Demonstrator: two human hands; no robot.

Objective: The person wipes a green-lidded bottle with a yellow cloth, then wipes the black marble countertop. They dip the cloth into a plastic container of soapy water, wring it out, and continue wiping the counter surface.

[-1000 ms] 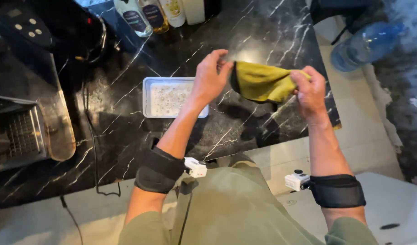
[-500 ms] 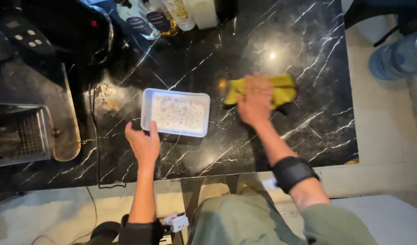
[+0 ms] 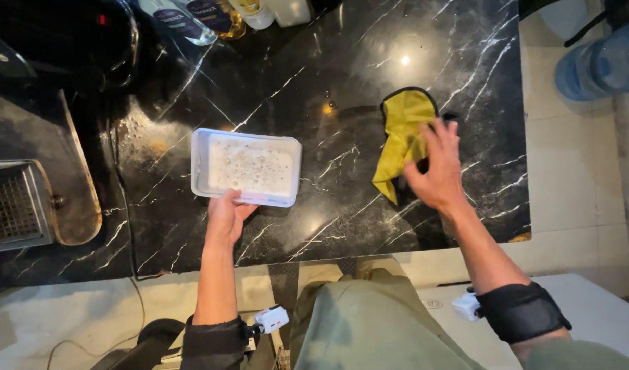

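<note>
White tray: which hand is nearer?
Left. The left hand touches the white tray at its near edge; the right hand is well off to the tray's right, on the yellow cloth.
</note>
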